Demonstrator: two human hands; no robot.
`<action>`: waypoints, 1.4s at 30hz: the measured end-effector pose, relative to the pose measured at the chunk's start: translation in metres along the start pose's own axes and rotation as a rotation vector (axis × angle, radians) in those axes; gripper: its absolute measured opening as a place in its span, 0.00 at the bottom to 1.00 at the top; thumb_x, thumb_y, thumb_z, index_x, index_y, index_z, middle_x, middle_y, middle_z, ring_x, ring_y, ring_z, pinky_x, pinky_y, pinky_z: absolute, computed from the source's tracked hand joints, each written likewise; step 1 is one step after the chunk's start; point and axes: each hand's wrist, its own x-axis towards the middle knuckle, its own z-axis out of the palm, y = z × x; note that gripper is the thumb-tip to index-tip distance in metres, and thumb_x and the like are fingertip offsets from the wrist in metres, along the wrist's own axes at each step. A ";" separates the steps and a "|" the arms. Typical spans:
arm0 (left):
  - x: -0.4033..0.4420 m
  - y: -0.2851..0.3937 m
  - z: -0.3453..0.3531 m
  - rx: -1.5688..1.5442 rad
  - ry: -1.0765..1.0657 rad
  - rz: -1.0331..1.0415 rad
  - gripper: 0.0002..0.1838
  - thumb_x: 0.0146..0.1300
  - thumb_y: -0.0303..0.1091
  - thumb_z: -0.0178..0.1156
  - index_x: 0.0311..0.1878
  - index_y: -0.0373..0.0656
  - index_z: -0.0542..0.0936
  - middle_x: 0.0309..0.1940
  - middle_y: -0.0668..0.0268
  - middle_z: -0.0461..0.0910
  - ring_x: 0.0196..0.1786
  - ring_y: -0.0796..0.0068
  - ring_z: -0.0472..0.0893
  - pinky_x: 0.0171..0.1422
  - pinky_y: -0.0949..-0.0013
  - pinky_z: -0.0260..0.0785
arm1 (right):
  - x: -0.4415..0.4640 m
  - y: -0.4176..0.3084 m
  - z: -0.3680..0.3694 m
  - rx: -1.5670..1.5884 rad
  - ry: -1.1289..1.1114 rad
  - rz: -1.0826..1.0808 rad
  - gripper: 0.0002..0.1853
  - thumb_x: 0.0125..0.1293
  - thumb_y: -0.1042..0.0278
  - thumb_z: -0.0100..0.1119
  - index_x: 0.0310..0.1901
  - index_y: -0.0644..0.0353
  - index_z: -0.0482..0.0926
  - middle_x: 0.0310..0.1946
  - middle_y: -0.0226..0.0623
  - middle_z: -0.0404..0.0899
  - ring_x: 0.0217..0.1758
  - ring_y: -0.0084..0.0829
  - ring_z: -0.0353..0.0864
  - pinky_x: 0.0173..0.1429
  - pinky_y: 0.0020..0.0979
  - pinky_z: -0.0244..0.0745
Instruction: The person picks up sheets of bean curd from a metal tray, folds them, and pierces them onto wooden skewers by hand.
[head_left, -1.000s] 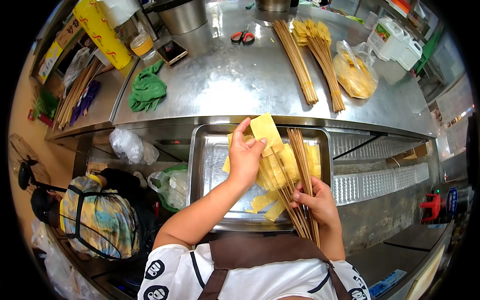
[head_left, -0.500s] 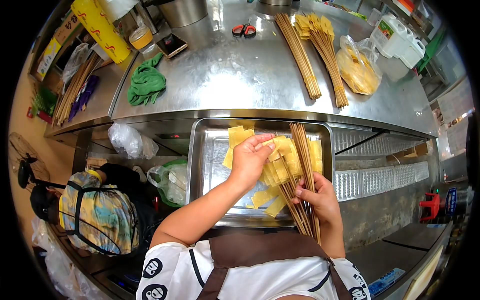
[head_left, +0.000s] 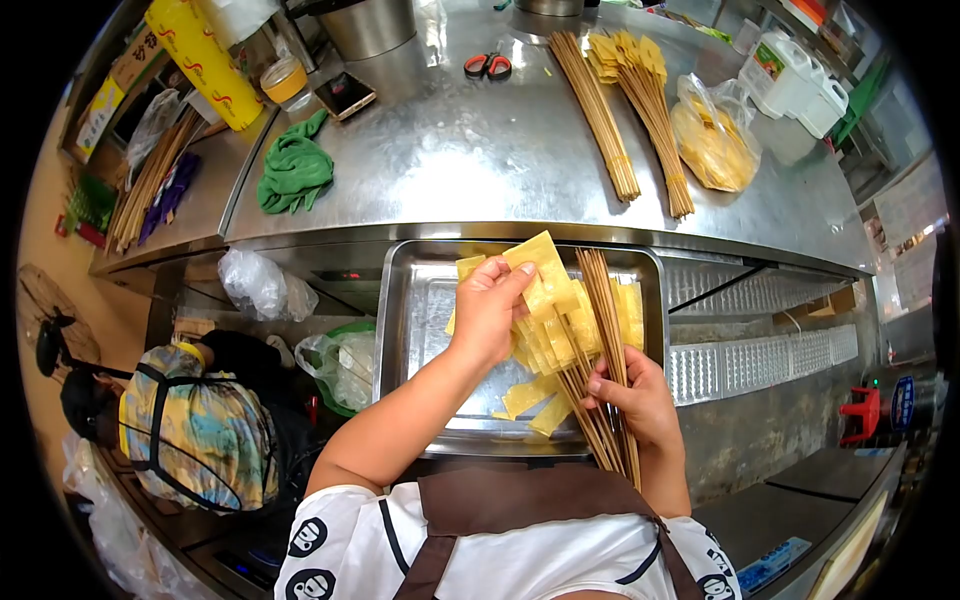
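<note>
My left hand (head_left: 487,305) pinches a thin yellow sheet (head_left: 541,268) between thumb and fingers, above the metal tray (head_left: 405,280). In my right hand (head_left: 640,395) is a bundle of wooden skewers (head_left: 603,335), held at a slant over the tray's right side. Several skewers carry folded yellow sheets (head_left: 560,340) at their upper ends, close to my left fingers. Loose yellow pieces (head_left: 530,398) lie in the tray below, and more yellow sheets (head_left: 630,312) show behind the skewers at the right.
On the steel table (head_left: 450,150) are a green cloth (head_left: 295,168), scissors (head_left: 488,66), a phone (head_left: 345,95), bundled skewers (head_left: 597,115), filled skewers (head_left: 655,120) and a bag of yellow sheets (head_left: 715,140). White jugs (head_left: 790,80) stand far right. A person (head_left: 195,425) is low at the left.
My left hand has shifted slightly left, and the yellow sheet in it now stands up, spread flat above the fingers. My right hand and the skewers stay almost still.
</note>
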 end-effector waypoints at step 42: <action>-0.027 -0.018 0.001 0.077 -0.196 -0.059 0.35 0.57 0.23 0.61 0.64 0.35 0.53 0.39 0.61 0.78 0.40 0.77 0.79 0.41 0.74 0.71 | 0.001 0.004 -0.004 0.038 0.016 -0.009 0.11 0.55 0.82 0.59 0.38 0.63 0.70 0.27 0.33 0.74 0.25 0.24 0.77 0.34 0.24 0.76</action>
